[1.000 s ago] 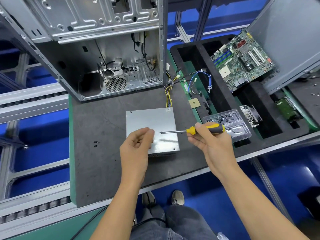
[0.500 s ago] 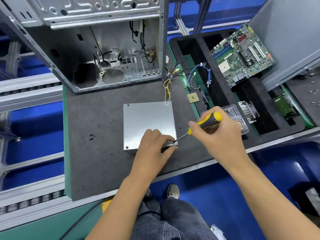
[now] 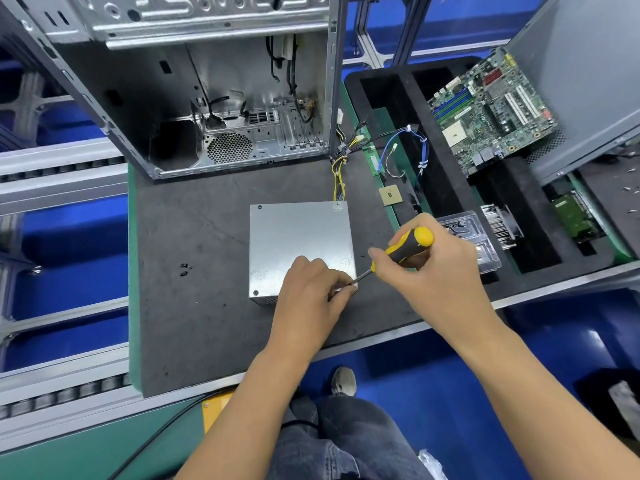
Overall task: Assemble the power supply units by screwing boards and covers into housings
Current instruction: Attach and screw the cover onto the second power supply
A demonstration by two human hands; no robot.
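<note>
A silver power supply unit (image 3: pixel 298 244) lies flat on the dark work mat (image 3: pixel 194 237), its yellow and black cables (image 3: pixel 338 174) running off its far right corner. My left hand (image 3: pixel 311 296) rests on the unit's near right corner, fingertips pinched around the screwdriver tip there; any screw under them is hidden. My right hand (image 3: pixel 433 271) grips a yellow and black screwdriver (image 3: pixel 405 249), its shaft slanting down-left into that corner. Screws sit in the unit's two left corners.
An open computer case (image 3: pixel 207 98) stands behind the unit. Several small black screws (image 3: pixel 184 268) lie on the mat to the left. To the right, a black foam tray (image 3: pixel 450 188) holds a motherboard (image 3: pixel 491 112), a CPU chip (image 3: pixel 390 195), a clear plastic tray (image 3: pixel 467 237) and a heatsink (image 3: pixel 502 226).
The screwdriver swung from level above the unit down to its near right corner. My left hand came down from above the cover onto that corner and closed around the tip.
</note>
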